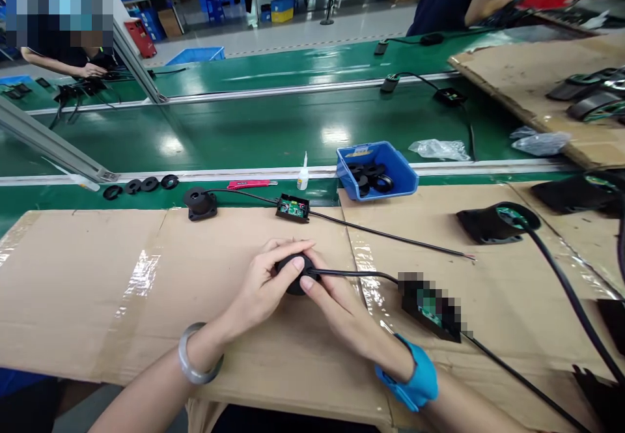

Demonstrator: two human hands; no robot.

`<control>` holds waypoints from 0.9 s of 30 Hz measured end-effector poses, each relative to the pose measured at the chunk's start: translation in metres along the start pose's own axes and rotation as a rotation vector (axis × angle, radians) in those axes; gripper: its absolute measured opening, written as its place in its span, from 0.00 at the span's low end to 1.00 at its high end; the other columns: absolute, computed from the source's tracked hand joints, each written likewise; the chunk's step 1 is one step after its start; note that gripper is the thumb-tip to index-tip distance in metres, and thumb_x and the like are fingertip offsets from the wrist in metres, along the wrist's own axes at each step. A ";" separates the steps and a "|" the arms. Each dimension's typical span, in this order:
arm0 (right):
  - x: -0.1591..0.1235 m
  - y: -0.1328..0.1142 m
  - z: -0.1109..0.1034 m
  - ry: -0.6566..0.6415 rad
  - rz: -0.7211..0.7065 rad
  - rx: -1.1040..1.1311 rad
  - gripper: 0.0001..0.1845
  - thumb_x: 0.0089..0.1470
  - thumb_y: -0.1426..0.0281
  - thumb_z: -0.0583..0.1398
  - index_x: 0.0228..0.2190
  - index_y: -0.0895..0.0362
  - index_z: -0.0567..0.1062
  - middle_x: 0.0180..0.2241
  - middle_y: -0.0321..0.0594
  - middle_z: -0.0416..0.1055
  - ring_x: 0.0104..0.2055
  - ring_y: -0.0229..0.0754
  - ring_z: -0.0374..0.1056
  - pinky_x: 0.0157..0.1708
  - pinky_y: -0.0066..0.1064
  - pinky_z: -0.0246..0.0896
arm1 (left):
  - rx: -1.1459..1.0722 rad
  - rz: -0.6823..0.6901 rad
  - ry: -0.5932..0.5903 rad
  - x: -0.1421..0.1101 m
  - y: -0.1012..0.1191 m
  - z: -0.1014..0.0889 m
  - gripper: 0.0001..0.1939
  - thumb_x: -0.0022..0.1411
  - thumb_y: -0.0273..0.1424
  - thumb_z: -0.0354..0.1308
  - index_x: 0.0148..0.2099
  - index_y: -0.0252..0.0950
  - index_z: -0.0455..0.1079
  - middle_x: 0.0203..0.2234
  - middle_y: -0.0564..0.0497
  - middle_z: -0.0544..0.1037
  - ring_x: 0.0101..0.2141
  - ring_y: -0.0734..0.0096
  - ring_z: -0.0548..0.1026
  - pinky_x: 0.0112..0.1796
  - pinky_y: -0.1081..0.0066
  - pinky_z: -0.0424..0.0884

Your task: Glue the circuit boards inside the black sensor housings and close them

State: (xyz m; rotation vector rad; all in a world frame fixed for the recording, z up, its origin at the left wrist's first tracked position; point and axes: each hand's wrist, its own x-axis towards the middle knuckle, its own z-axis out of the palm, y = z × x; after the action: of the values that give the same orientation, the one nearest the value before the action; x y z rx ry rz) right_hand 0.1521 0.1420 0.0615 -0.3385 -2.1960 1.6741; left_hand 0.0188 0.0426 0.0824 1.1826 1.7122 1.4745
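Observation:
My left hand (266, 283) and my right hand (336, 309) both grip a small round black part (294, 270) on the cardboard-covered bench (88, 290). The left fingers curl over its top; the right thumb presses its right side. A black cable (356, 273) runs from the part to an open black box with a green circuit board (430, 308) on the right. A grey bangle sits on my left wrist and a blue strap on my right wrist.
Behind lie a second round part (199, 203) wired to another circuit box (293, 208), a blue bin of black rings (375, 171), a glue bottle (303, 174), a red tool (249, 185), loose rings (141, 185). Green conveyor (273, 127) beyond; other people work across it.

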 end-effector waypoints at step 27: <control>0.005 -0.002 0.005 0.022 0.092 0.211 0.23 0.67 0.63 0.53 0.62 0.48 0.65 0.60 0.37 0.66 0.63 0.46 0.59 0.62 0.40 0.56 | -0.050 -0.065 0.095 -0.002 -0.010 0.009 0.12 0.68 0.30 0.57 0.49 0.37 0.78 0.45 0.47 0.81 0.48 0.66 0.76 0.52 0.68 0.70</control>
State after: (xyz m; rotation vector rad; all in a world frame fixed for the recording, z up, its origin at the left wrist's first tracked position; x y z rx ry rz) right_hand 0.1453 0.1388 0.0628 -0.4032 -1.9916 1.9216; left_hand 0.0248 0.0450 0.0702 1.0357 1.7495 1.5467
